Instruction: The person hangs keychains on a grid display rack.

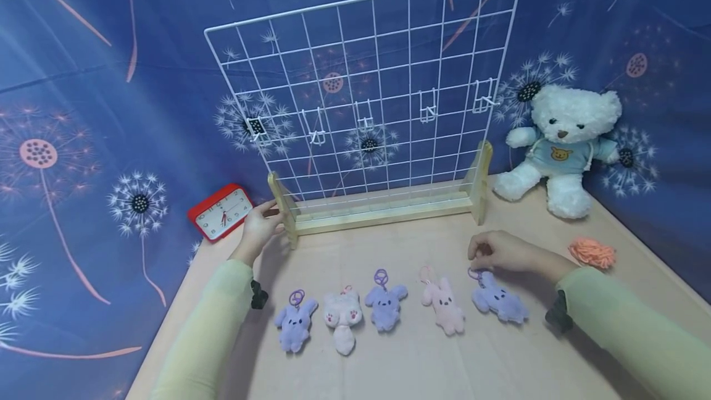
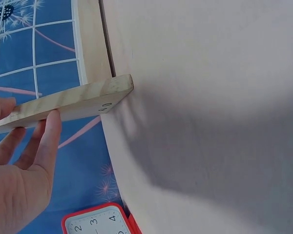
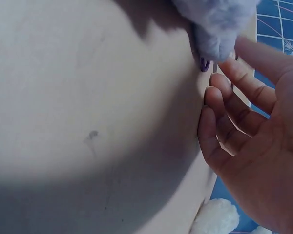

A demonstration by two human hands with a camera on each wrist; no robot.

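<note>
1. The right hand (image 1: 505,252) has its fingers bent in, thumb and forefinger close together at the purple ring (image 1: 474,273) of the rightmost purple plush (image 1: 501,302); whether it pinches the ring, I cannot tell.
2. That plush lies slantwise on the tabletop (image 1: 400,369), at the right end of a row of five.
3. The left hand (image 1: 260,231) holds the left wooden end piece (image 1: 285,208) of the rack, thumb on one side and fingers on the other, so its spread is narrow.
4. Leftward along the row lie a pink plush (image 1: 446,308), the middle purple plush (image 1: 385,308), a white plush (image 1: 342,308) and the leftmost purple plush (image 1: 294,327). They lie apart from one another, the white one near the two purple plushes flanking it.
5. A strip of tabletop runs between the row and the wooden base bar (image 1: 383,218); a broader stretch spreads in front.
6. The white wire grid (image 1: 376,36) rises from the base, with five hooks (image 1: 428,113) spaced across it below mid-height.
7. Just beyond the left hand, a red clock (image 1: 223,212) stands at the table's left edge, limiting the room there.
8. Orange yarn (image 1: 593,253) lies near the right edge, beyond the right wrist; a white teddy bear (image 1: 563,153) sits at the back right, by the blue cloth (image 1: 111,110).
</note>
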